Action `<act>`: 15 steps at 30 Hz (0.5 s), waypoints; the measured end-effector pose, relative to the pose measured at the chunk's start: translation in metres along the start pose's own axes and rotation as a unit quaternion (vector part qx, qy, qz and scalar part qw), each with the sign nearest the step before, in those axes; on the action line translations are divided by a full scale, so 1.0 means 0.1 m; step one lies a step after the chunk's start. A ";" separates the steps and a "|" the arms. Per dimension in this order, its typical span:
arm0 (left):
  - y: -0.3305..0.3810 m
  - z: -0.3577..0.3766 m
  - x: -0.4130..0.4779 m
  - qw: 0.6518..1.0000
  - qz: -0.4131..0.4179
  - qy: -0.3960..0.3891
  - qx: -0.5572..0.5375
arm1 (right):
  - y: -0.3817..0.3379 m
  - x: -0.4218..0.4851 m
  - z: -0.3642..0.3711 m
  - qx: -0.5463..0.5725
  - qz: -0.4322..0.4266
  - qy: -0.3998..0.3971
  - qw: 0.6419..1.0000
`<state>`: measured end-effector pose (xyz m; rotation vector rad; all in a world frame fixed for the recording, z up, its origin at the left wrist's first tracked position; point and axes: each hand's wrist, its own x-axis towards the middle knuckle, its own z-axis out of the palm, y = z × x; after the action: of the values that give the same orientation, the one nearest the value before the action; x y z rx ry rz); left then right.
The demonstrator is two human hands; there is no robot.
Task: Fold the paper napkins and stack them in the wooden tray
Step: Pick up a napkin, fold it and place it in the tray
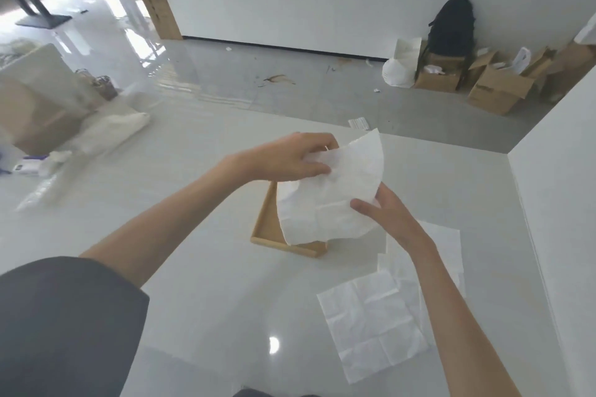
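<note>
I hold a white paper napkin (329, 200) in the air above the wooden tray (267, 229), which stands on the white table and is partly hidden by the napkin. My left hand (290, 159) pinches the napkin's upper left edge. My right hand (383, 213) grips its right edge from below. The sheet hangs loosely, partly creased. Several unfolded napkins (374, 319) lie flat on the table at the right, under my right forearm.
The glossy white table (200, 267) ends at a white wall (561, 203) on the right. Beyond the far edge lie a floor with cardboard boxes (496, 90), a black backpack (451, 26) and a white counter (300, 13). Bags and boxes sit at the left.
</note>
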<state>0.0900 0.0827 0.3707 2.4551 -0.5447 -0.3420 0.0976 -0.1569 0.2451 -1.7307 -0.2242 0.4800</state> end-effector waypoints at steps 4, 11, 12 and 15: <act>-0.11 -0.68 -0.30 0.997 0.029 0.033 0.061 | -0.49 0.08 0.44 0.064 -0.047 0.030 0.996; -0.81 -1.05 -0.61 0.821 0.005 0.154 -0.550 | -1.10 0.14 0.79 0.179 -0.088 0.194 0.960; -0.97 -0.80 -0.62 0.794 -0.002 0.099 -0.599 | -1.10 0.12 0.80 0.175 -0.080 0.213 0.958; -1.04 -0.22 -0.64 0.785 -0.014 0.018 -0.619 | -1.00 0.04 0.83 0.152 -0.052 0.255 0.953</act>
<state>0.0731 0.1998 0.3332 1.1691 -0.1342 -0.4609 0.0763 -0.0599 0.3288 -1.4732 0.1260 -0.0229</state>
